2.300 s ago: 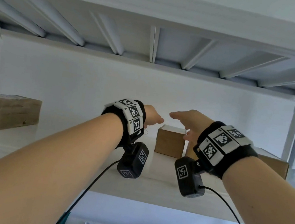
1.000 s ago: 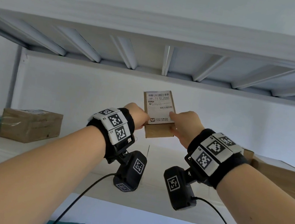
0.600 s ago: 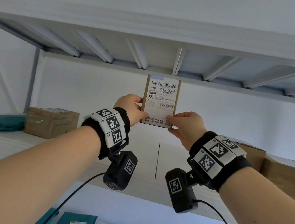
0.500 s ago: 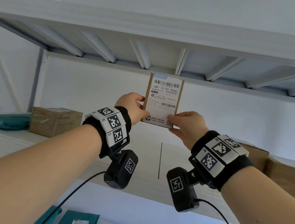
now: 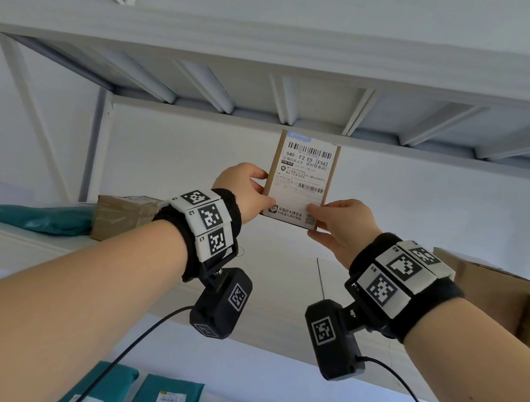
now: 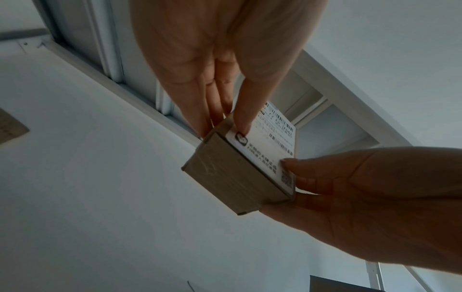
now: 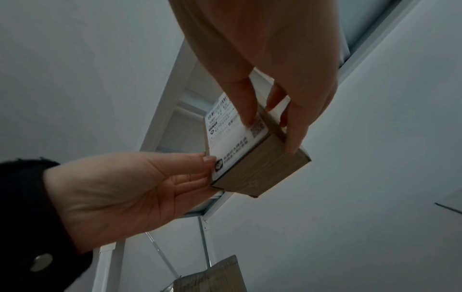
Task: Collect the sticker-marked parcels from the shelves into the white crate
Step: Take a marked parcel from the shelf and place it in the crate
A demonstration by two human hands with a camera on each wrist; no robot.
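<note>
Left hand: your left hand (image 5: 245,187) is pinching the lower left corner of the small cardboard parcel (image 5: 300,180), thumb on the label face and fingers (image 6: 212,110) behind.
Right hand: your right hand (image 5: 342,225) is clamping the lower right corner the same way, thumb beside the QR code, fingers (image 7: 295,126) along the side.
Parcel: you are holding it upright in the air between both hands, clear of the shelf (image 5: 278,291), with the shipping label (image 5: 303,175) facing you.
Step in hand: you are checking the label face, judging whether this parcel is one of the marked ones; apart from a thin blue strip at the top edge, no separate sticker is showing.
Next move: if marked, you are going to need to lower it and carry it to the white crate, which is out of view here; if not, it is going back on the shelf.
Farther back: a brown box (image 5: 125,215) and a teal mailer bag (image 5: 39,218) are lying at the left of the shelf, larger cartons (image 5: 489,293) at the right.
</note>
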